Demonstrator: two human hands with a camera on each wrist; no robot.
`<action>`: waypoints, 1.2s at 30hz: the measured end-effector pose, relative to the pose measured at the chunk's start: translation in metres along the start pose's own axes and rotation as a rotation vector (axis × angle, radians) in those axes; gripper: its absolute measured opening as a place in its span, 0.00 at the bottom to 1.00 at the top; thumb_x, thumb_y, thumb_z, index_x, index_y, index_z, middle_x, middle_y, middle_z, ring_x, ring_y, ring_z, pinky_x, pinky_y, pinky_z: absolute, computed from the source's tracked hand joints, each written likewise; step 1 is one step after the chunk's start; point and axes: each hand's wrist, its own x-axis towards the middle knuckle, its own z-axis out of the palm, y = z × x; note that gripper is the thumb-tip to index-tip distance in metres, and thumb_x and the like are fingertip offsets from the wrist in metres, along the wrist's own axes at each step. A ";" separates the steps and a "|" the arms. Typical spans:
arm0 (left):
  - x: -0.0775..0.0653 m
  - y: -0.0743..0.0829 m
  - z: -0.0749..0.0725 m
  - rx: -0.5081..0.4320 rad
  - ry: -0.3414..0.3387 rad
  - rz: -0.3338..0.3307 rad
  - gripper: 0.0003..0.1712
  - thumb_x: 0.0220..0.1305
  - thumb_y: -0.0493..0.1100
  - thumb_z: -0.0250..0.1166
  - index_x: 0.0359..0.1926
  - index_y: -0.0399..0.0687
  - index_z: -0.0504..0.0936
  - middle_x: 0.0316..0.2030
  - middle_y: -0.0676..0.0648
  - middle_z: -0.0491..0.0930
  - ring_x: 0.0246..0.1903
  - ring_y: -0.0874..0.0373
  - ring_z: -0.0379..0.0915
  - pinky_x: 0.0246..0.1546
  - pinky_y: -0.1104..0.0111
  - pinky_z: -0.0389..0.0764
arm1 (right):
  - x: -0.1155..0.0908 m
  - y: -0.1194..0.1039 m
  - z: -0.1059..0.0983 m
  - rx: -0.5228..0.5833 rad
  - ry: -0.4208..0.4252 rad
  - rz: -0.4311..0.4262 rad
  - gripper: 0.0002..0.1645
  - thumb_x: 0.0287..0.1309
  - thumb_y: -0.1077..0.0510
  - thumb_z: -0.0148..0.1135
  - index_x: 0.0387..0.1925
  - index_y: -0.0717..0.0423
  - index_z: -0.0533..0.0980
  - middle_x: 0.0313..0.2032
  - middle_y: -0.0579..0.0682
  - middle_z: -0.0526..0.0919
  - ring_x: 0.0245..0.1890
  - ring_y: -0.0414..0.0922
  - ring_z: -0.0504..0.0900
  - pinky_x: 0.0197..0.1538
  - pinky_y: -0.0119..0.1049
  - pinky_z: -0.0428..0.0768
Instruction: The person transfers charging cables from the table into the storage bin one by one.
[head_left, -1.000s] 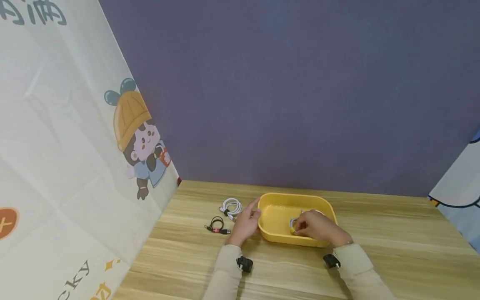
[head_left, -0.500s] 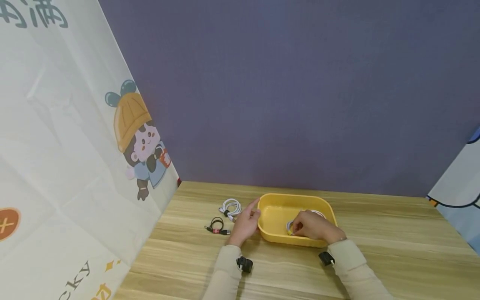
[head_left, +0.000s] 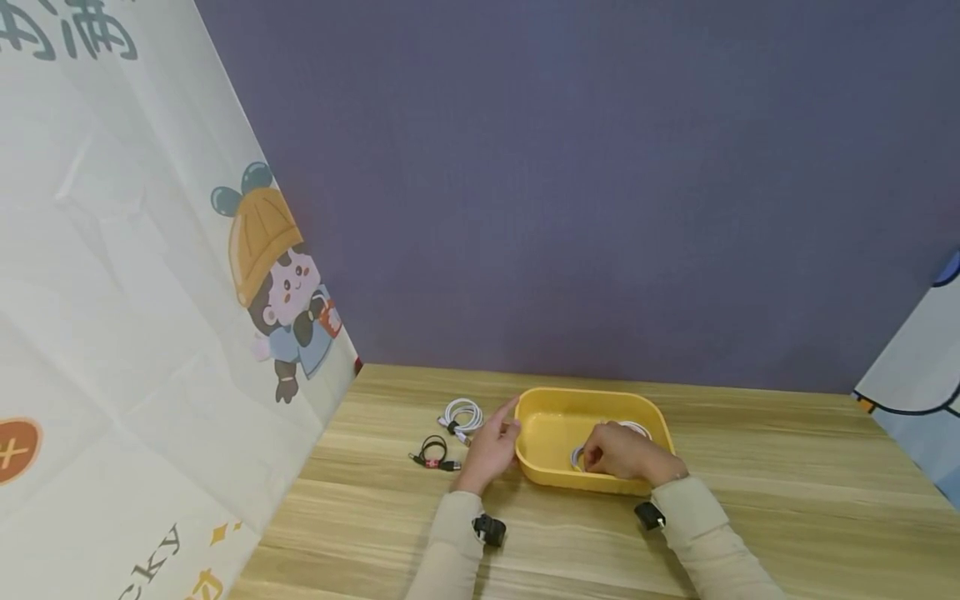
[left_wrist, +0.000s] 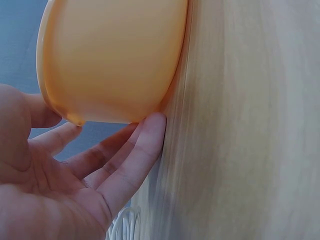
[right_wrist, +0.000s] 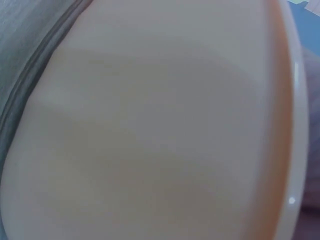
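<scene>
A yellow plastic box (head_left: 551, 478) stands on the wooden table. My left hand (head_left: 491, 454) is at its left end; in the left wrist view the fairly straight fingers (left_wrist: 127, 162) touch the outer wall, with the thumb beside the rim. Inside the box, my right hand (head_left: 622, 452) pinches a coiled white cable (head_left: 576, 458) near the front wall. Part of that cable is hidden by the fingers. Behind the right hand, another white cable (head_left: 637, 428) shows at the box's right side. The right wrist view is filled by the box's outer wall (right_wrist: 150, 125).
Left of the box lie a coiled white USB cable (head_left: 463, 412) with a black tie and, nearer me, a small black USB cable (head_left: 433, 453) with a red tie. A dark blue partition (head_left: 585, 183) rises behind the table, and a printed white sheet (head_left: 150, 317) hangs at the left.
My right hand has shifted slightly left and down inside the box, carrying the coiled cable toward the front wall. The left hand and the box have stayed in place.
</scene>
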 end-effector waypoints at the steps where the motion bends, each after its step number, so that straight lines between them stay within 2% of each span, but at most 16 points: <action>1: 0.000 0.000 0.000 -0.001 0.000 0.001 0.28 0.80 0.45 0.51 0.77 0.58 0.65 0.51 0.34 0.83 0.30 0.59 0.81 0.28 0.66 0.88 | 0.000 0.000 0.000 0.001 -0.001 0.001 0.14 0.56 0.63 0.75 0.19 0.45 0.84 0.23 0.34 0.84 0.22 0.28 0.69 0.28 0.25 0.74; 5: 0.000 -0.001 0.001 -0.008 -0.002 0.006 0.28 0.80 0.45 0.51 0.77 0.58 0.65 0.51 0.33 0.83 0.29 0.60 0.80 0.27 0.66 0.88 | -0.001 0.001 0.001 -0.014 -0.004 0.016 0.14 0.56 0.62 0.75 0.19 0.44 0.85 0.23 0.34 0.84 0.22 0.28 0.71 0.29 0.25 0.75; 10: 0.000 0.000 0.002 -0.014 0.000 0.005 0.27 0.80 0.45 0.51 0.77 0.62 0.66 0.51 0.34 0.83 0.30 0.60 0.81 0.27 0.66 0.88 | -0.005 0.001 0.000 -0.035 0.013 0.021 0.13 0.55 0.60 0.76 0.19 0.42 0.85 0.24 0.33 0.85 0.23 0.28 0.73 0.30 0.26 0.76; 14: -0.001 0.001 0.003 -0.009 0.003 -0.002 0.27 0.80 0.45 0.51 0.76 0.64 0.66 0.52 0.34 0.83 0.32 0.58 0.82 0.27 0.66 0.88 | -0.010 0.001 -0.001 -0.044 0.035 0.032 0.13 0.57 0.59 0.74 0.20 0.40 0.85 0.23 0.32 0.83 0.23 0.27 0.72 0.35 0.28 0.79; 17: -0.001 0.002 0.003 -0.007 0.003 -0.005 0.27 0.80 0.45 0.51 0.77 0.63 0.66 0.52 0.34 0.83 0.33 0.57 0.82 0.28 0.65 0.88 | -0.015 0.002 -0.002 -0.023 0.044 0.055 0.16 0.60 0.58 0.72 0.17 0.40 0.82 0.18 0.30 0.76 0.19 0.27 0.65 0.32 0.27 0.73; 21: -0.001 0.002 0.003 -0.003 0.002 -0.008 0.28 0.81 0.45 0.51 0.77 0.60 0.65 0.53 0.34 0.83 0.34 0.56 0.83 0.29 0.65 0.88 | -0.020 0.005 -0.004 0.007 0.061 0.044 0.22 0.62 0.59 0.70 0.13 0.44 0.76 0.14 0.31 0.62 0.17 0.29 0.55 0.28 0.26 0.60; 25: -0.001 0.002 0.002 0.000 0.000 -0.008 0.28 0.81 0.46 0.51 0.77 0.59 0.65 0.52 0.34 0.83 0.34 0.55 0.83 0.29 0.64 0.89 | -0.024 0.008 -0.006 0.032 0.070 0.016 0.22 0.63 0.60 0.69 0.14 0.46 0.76 0.14 0.32 0.57 0.19 0.29 0.54 0.29 0.26 0.58; 30: -0.001 0.002 0.002 -0.002 0.003 -0.008 0.28 0.81 0.46 0.51 0.77 0.59 0.65 0.52 0.34 0.83 0.35 0.53 0.84 0.29 0.64 0.89 | -0.030 0.012 -0.009 0.099 0.067 0.044 0.19 0.67 0.59 0.66 0.18 0.48 0.79 0.17 0.34 0.63 0.21 0.31 0.59 0.28 0.27 0.61; 33: 0.000 0.001 0.002 -0.001 0.003 -0.006 0.27 0.81 0.46 0.51 0.77 0.60 0.65 0.53 0.35 0.83 0.35 0.54 0.84 0.29 0.65 0.88 | -0.036 0.015 -0.011 0.120 0.112 0.084 0.15 0.69 0.58 0.64 0.23 0.49 0.82 0.21 0.38 0.73 0.22 0.31 0.66 0.27 0.27 0.67; 36: 0.001 0.000 0.002 -0.001 0.004 -0.002 0.27 0.81 0.46 0.51 0.77 0.60 0.65 0.52 0.35 0.84 0.34 0.56 0.83 0.28 0.65 0.88 | -0.042 0.017 -0.013 0.116 0.196 0.133 0.11 0.70 0.57 0.62 0.31 0.51 0.84 0.26 0.42 0.82 0.24 0.31 0.73 0.29 0.28 0.74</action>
